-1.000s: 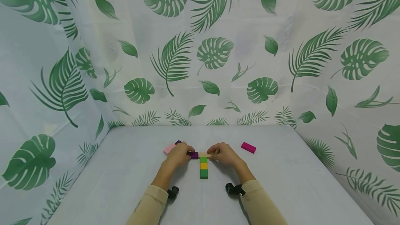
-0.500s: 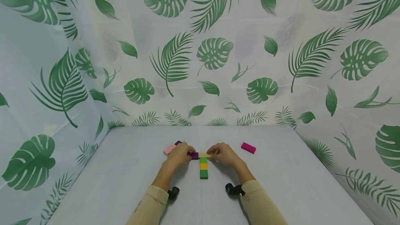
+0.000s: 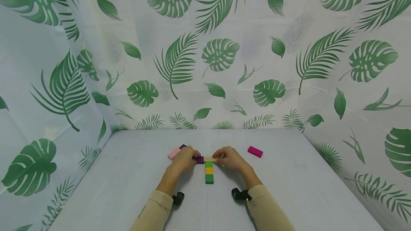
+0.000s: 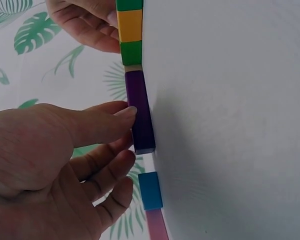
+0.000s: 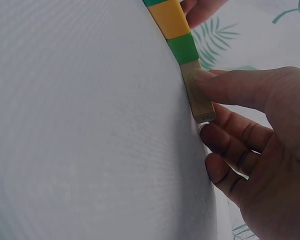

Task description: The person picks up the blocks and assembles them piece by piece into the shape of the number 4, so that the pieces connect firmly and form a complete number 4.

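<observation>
Between thumb and fingers, my left hand (image 3: 183,158) pinches a purple block (image 3: 199,160) lying on the table. The right hand (image 3: 232,158) pinches a plain wooden block (image 5: 199,97), laid end to end with the purple one. Below the wooden block, a column runs toward me: a light green block (image 3: 209,164), a yellow block (image 3: 209,170) and a darker green block (image 3: 209,179). In the left wrist view the purple block (image 4: 140,112) shows along its side, with the thumb on it. The fingers partly cover both held blocks in the head view.
Beyond the left hand lie a pink block (image 3: 174,153) and a dark purple piece (image 3: 182,146), partly hidden. The left wrist view also shows a blue block face (image 4: 150,191). A magenta rounded block (image 3: 255,151) lies at the right. Leaf-patterned cloth (image 3: 205,113) surrounds the white table (image 3: 128,188).
The purple block has shifted very slightly right, up against the wooden block. Both hands otherwise keep their places and their holds.
</observation>
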Action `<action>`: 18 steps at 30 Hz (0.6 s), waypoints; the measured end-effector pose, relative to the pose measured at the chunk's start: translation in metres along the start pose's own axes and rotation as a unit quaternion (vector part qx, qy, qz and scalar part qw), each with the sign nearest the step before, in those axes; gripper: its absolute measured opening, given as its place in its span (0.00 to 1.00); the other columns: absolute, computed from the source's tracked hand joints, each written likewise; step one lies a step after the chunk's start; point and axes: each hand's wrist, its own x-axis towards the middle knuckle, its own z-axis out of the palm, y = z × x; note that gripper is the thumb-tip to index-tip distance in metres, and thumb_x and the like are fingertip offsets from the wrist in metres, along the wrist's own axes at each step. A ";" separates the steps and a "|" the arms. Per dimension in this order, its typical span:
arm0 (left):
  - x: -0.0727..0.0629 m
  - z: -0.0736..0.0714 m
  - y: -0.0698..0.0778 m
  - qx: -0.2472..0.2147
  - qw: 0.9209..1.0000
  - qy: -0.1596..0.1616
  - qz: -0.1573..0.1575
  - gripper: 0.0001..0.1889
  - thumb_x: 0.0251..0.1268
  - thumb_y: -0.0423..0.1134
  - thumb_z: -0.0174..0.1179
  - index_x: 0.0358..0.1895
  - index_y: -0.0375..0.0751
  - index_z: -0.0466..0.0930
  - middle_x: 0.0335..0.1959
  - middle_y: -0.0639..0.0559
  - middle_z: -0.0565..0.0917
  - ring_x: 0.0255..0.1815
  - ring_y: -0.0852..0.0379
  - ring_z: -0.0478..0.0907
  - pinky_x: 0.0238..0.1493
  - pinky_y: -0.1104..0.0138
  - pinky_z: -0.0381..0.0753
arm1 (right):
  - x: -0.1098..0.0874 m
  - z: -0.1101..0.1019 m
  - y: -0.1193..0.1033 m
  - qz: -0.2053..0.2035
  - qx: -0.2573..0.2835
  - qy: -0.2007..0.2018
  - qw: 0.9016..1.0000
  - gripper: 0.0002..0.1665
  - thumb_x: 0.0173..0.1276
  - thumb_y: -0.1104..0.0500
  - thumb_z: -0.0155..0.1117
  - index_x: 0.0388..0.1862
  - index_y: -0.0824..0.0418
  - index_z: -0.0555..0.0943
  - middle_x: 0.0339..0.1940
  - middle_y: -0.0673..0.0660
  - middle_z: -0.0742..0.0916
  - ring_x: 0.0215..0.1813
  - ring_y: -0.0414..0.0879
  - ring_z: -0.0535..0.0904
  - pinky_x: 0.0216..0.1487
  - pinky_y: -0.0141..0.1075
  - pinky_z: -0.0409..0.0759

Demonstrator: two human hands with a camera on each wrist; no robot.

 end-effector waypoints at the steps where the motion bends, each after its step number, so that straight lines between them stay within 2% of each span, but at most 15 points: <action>1: 0.000 0.000 -0.001 -0.001 1.000 -0.001 0.005 0.14 0.68 0.31 0.67 0.54 0.46 0.90 0.46 0.47 0.83 0.46 0.53 0.78 0.59 0.53 0.82 | 0.000 0.000 0.000 0.000 0.001 -0.001 1.000 0.11 0.65 0.61 0.77 0.46 0.54 0.91 0.39 0.48 0.88 0.42 0.46 0.76 0.43 0.39 0.75; 6: 0.000 -0.003 -0.005 -0.011 1.000 -0.004 0.024 0.18 0.68 0.29 0.66 0.59 0.44 0.86 0.51 0.43 0.84 0.51 0.49 0.80 0.61 0.52 0.81 | 0.001 0.000 0.000 0.002 -0.004 -0.004 1.000 0.11 0.65 0.60 0.76 0.46 0.53 0.91 0.39 0.47 0.88 0.43 0.46 0.76 0.45 0.39 0.76; 11: 0.001 -0.009 -0.011 -0.033 0.999 0.010 0.014 0.18 0.70 0.30 0.65 0.61 0.44 0.85 0.53 0.41 0.83 0.56 0.45 0.80 0.64 0.50 0.78 | 0.002 0.000 0.002 0.001 -0.013 -0.003 1.000 0.10 0.66 0.59 0.76 0.46 0.50 0.91 0.40 0.46 0.88 0.43 0.46 0.76 0.46 0.39 0.76; 18: -0.001 -0.022 -0.025 -0.066 0.997 0.041 0.003 0.18 0.71 0.33 0.65 0.63 0.42 0.84 0.54 0.42 0.84 0.57 0.45 0.80 0.63 0.49 0.79 | 0.001 0.000 0.002 -0.003 -0.014 -0.003 1.000 0.10 0.66 0.59 0.76 0.46 0.50 0.91 0.41 0.47 0.89 0.43 0.46 0.77 0.45 0.38 0.77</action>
